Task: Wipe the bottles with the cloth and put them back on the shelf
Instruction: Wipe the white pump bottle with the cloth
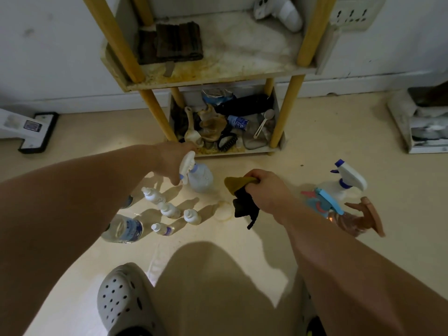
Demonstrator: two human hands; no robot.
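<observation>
Near the shelf point(242, 151) edge, left hand point(174, 163) grips a spray bottle point(201, 178); right hand point(264, 190) clutches the cloth point(242, 202).

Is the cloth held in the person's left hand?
No, the cloth is gripped in the right hand, while the left hand holds a white spray bottle.

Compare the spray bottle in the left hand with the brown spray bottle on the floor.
Colour: the pale spray bottle has a white trigger head; the brown spray bottle is see-through brown with a brown head. Hold: the left hand grips the pale one at its head; the brown one stands free, untouched. Both are trigger sprayers.
</observation>
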